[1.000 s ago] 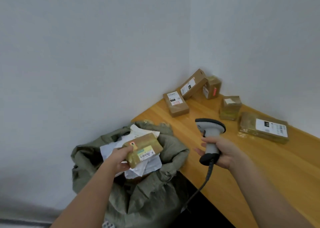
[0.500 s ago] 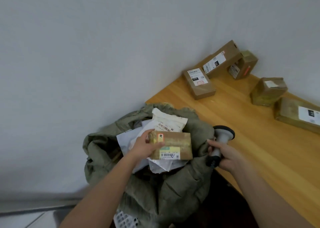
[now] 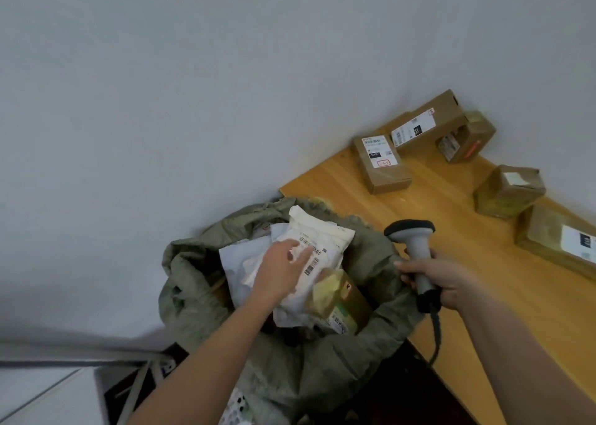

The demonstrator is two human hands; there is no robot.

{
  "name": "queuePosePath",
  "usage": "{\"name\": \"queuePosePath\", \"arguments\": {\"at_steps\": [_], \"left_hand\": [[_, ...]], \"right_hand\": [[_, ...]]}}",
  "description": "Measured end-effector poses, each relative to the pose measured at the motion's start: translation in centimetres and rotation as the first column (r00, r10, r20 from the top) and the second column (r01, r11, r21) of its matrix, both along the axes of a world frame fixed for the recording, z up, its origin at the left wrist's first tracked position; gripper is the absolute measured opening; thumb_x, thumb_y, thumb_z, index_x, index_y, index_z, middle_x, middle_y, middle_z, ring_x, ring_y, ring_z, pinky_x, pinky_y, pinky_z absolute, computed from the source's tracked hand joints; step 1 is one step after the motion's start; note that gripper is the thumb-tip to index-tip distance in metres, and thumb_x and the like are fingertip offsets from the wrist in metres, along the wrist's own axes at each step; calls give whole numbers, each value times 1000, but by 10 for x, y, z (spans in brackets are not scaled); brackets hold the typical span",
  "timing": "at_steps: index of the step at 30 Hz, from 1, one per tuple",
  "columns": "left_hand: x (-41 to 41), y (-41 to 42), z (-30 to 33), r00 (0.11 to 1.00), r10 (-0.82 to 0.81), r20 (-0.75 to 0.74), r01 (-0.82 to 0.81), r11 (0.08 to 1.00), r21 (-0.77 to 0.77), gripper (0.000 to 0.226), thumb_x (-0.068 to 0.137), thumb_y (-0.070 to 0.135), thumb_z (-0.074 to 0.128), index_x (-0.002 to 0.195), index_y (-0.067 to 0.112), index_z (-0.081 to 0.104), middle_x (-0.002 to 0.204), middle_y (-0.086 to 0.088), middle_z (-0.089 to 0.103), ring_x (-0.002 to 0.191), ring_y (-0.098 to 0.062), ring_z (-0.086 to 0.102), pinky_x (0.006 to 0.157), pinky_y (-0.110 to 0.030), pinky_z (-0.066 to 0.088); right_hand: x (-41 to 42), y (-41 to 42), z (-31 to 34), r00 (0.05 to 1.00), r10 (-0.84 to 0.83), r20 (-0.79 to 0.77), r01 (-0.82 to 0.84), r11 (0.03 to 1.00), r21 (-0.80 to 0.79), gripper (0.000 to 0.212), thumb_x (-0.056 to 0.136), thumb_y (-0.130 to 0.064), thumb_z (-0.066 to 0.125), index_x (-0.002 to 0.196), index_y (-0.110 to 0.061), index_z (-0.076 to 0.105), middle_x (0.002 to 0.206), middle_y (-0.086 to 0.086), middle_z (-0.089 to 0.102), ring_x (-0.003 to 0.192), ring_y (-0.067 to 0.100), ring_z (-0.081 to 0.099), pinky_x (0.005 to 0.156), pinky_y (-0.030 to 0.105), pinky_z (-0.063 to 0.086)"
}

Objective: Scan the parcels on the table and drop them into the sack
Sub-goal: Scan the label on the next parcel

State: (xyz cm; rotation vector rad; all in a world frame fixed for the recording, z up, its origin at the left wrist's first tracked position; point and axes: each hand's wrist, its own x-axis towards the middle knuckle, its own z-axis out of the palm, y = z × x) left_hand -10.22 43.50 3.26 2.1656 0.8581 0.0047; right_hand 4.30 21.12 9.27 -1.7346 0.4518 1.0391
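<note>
Over the open mouth of the olive-green fabric sack (image 3: pixel 193 299), your left hand (image 3: pixel 280 273) hovers with fingers straight and spread, gripping nothing. Just beside it, the small brown tape-wrapped cardboard parcel (image 3: pixel 338 299) lies tilted inside the sack, against white plastic mailer bags (image 3: pixel 317 237). Your right hand (image 3: pixel 442 274) curls around the handle of the grey handheld barcode scanner (image 3: pixel 414 247), head upright, black cable hanging below. On the light wooden table (image 3: pixel 451 257), five brown cardboard boxes (image 3: pixel 382 165) sit near the wall corner, well apart from the sack.
</note>
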Motion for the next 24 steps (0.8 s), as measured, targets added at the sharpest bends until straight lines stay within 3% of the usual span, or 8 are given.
{"name": "queuePosePath", "arguments": {"at_steps": [2,5,10,13,17,20,22,24], "left_hand": [[-13,31,3,966,246,74,-256,943,212,34,92,30,61,119,9,60,114,-9,52,105,-28,55,84,-31,44],[-42,79,-6,880,463,-103,-381,819,429,51,87,26,63,128,2,47,134,-24,36,121,-41,37,101,-48,32],[-75,124,-27,792,512,-332,-412,850,327,89,85,27,67,154,16,12,160,-10,10,143,-39,15,113,-56,18],[-75,134,-45,814,466,-347,-414,884,215,101,85,17,65,156,23,-5,145,-19,42,133,-38,39,111,-51,25],[-71,126,-54,858,408,-312,-436,900,-23,48,93,13,54,139,2,45,126,-20,57,107,-34,54,91,-34,42],[-80,118,-46,886,290,-362,-385,896,-224,42,82,40,67,117,17,60,114,-4,60,99,-23,56,88,-30,44],[-83,124,-31,900,321,-295,-385,903,-190,45,78,49,69,108,15,68,110,-9,67,100,-27,62,91,-35,49],[-91,145,-12,784,615,-83,-617,787,5,35,94,31,56,106,1,70,108,-22,68,102,-38,62,88,-40,49]], "right_hand": [[7,4,-2,997,74,38,-72,996,-51,81,84,-5,73,151,-15,30,115,20,60,90,31,63,77,45,55],[13,13,-8,988,136,73,-129,987,-99,83,84,-12,75,152,-19,28,134,18,52,105,36,58,86,52,52],[8,29,-30,992,4,127,0,999,-36,92,79,-12,80,151,-18,24,137,14,48,105,36,56,86,54,52],[6,31,-40,996,-94,-4,93,995,-39,102,71,-11,85,152,-12,23,136,15,50,102,39,60,68,52,57],[-4,21,-54,986,-52,-159,33,992,-119,49,82,-12,76,126,2,58,111,22,66,93,39,65,72,51,56],[-18,30,-47,990,6,-143,-14,998,-56,16,89,-5,63,105,0,63,92,18,66,75,34,62,61,44,53],[-20,42,-36,992,-5,-125,9,1000,30,9,91,-2,56,97,0,63,78,15,63,63,30,58,55,40,51],[-16,51,-24,996,-47,-78,56,990,127,15,84,2,56,98,1,61,76,16,62,59,28,59,50,35,52]]}}
